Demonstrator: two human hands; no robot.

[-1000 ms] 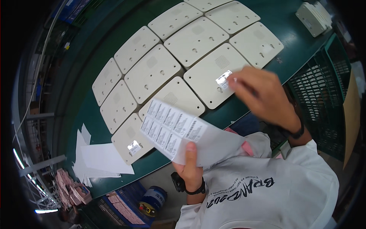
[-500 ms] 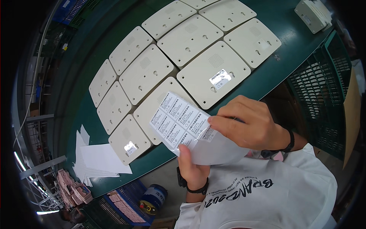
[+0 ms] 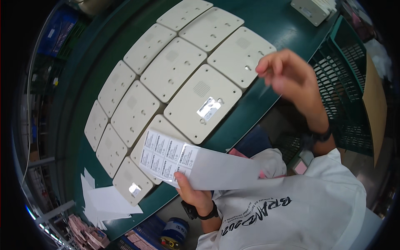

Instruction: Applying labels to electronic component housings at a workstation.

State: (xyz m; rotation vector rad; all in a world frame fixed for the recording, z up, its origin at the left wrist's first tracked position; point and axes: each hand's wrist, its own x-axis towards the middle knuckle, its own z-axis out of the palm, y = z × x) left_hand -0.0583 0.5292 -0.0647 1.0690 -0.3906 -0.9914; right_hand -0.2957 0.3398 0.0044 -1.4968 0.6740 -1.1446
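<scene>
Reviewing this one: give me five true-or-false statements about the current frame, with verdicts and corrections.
1. The left hand holds a label sheet. True.
2. The right hand is gripping the label sheet too. False: it is apart from the sheet; blur hides whether it holds anything.
3. A shiny label is on a cream panel. True.
4. The crate on the right is pink. False: the crate is green.
5. White papers lie on the green table. True.
</scene>
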